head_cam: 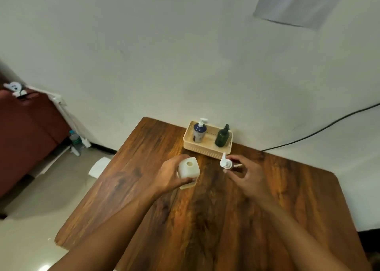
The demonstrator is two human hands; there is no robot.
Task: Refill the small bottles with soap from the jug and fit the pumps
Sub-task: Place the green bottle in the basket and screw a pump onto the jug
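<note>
Holding an open bottle steady while the pump waits beside it

Seen from the head camera, the left hand curls its fingers round the pale square bottle just above the wooden table, neck hole facing up, likely so the mouth stays level and easy to reach. The right hand pinches the white pump at its collar between thumb and fingertips. It is held near the bottle but apart from it, with the dip tube pointing back toward the palm. Behind them, against the wall, a cream basket holds a blue bottle and a green bottle, both upright with pumps fitted, probably parked out of the way. No jug is in view.
</note>
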